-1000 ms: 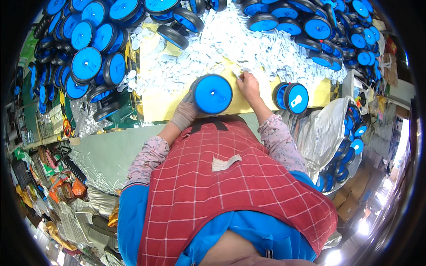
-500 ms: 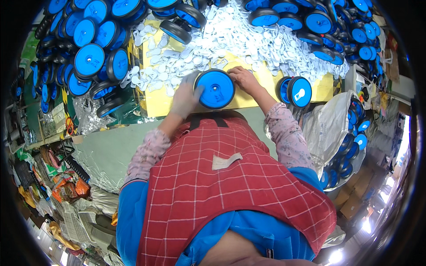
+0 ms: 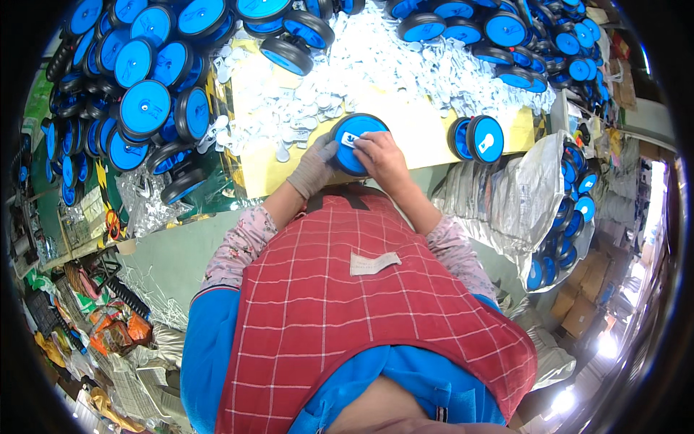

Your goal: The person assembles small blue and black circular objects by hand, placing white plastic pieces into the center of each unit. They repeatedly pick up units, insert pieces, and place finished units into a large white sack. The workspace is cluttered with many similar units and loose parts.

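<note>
Close in front of me at the table edge stands a black-rimmed wheel (image 3: 347, 158) with a blue face turned up. My left hand (image 3: 312, 169), in a greyish glove, is closed on the wheel's left rim. A white sticker (image 3: 349, 139) with a dark mark lies against the upper blue face. Bare fingers of my right hand (image 3: 383, 155) pinch the sticker's right end and cover part of the wheel. To the right, a wheel pair (image 3: 486, 139) bears a white keyhole-shaped sticker on its blue face.
White keyhole-shaped pieces (image 3: 405, 69) are heaped across the yellow tabletop (image 3: 260, 170). Blue wheels are piled at the back left (image 3: 144, 108) and back right (image 3: 506, 30). A large translucent sack (image 3: 517, 202) of wheels hangs at the right. Orange-handled scissors (image 3: 112, 224) lie at the left edge.
My right hand has moved from the wheel's far right side onto its face, now with a white sticker. The left hand has shifted slightly down and right along the rim.
</note>
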Available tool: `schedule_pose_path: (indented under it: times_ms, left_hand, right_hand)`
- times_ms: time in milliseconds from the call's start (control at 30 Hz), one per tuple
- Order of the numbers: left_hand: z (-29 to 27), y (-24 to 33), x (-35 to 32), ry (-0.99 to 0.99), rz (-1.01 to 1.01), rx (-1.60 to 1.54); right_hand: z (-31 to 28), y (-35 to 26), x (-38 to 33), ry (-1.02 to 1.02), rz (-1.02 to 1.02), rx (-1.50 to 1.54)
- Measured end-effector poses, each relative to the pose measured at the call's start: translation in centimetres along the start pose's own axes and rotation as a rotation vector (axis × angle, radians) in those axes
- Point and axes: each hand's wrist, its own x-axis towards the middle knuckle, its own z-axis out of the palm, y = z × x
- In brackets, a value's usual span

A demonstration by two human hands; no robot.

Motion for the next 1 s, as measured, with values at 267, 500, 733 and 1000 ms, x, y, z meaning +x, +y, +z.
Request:
schedule_pose_path:
  times_ms: [267, 500, 733, 1000]
  left_hand:
    - [0.3, -0.4, 1.9, 0.261, 0.089, 0.793]
    - [1.2, 1.9, 0.3, -0.020, -0.133, 0.880]
    - [0.7, 14.7, 6.7, 0.383, 0.897, 2.038]
    - [2.0, 20.2, 9.3, 0.156, 0.598, 2.228]
  right_hand:
    - [1.9, 3.5, 1.6, -0.107, 0.405, 0.059]
    - [-2.3, 7.2, 1.3, -0.465, 0.427, 0.391]
    - [-17.3, 20.8, -3.2, -0.466, 0.570, 0.328]
    - [-11.2, 17.4, 2.0, -0.092, 0.241, -0.041]
